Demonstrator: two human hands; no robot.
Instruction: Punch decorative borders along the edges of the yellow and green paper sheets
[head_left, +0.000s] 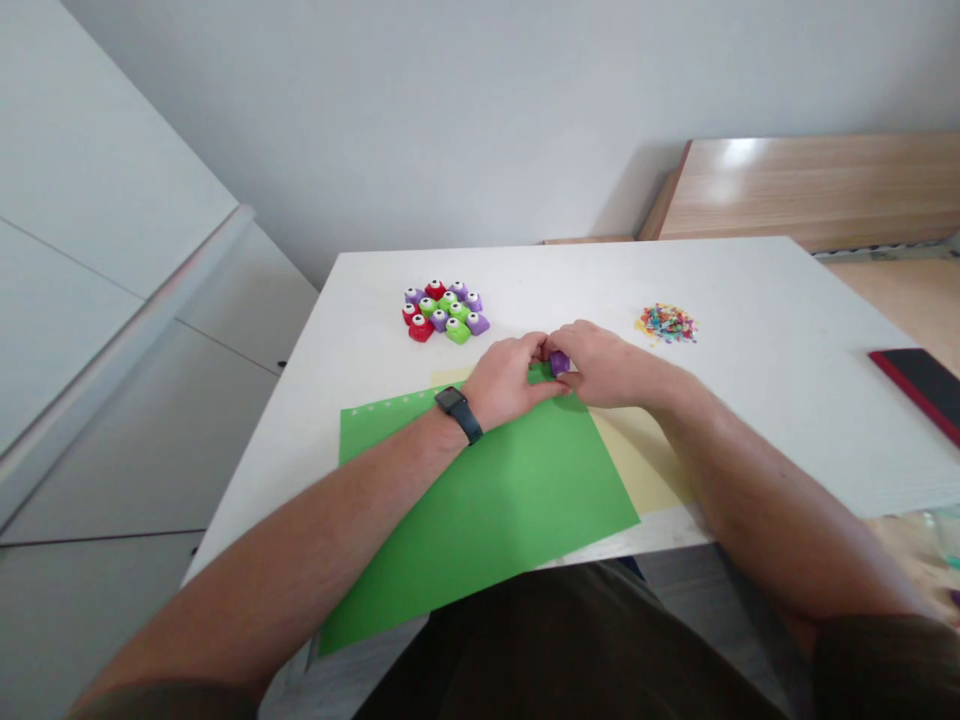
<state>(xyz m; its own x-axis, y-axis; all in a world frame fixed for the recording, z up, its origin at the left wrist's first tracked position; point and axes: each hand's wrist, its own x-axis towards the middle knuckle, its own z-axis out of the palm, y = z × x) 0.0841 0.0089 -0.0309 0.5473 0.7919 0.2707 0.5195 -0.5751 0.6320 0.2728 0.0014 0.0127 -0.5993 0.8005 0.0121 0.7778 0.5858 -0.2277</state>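
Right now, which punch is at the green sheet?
The purple punch between the left hand and right hand, at the far edge of the green sheet; the clustered punches sit farther left.

A white table (757,410) stands against a plain pale wall (480,130). Near its far left corner, red, green and purple craft punches (456,313) sit bunched together, each topped with a white disc marked with a dark spot. Well apart to the right lies a small heap of multicoloured paper confetti (667,323). A dark, flat object with a red edge (926,385) rests at the far right. White cabinet doors (97,420) slant along the left; a wood-grain panel (810,190) leans back at upper right.
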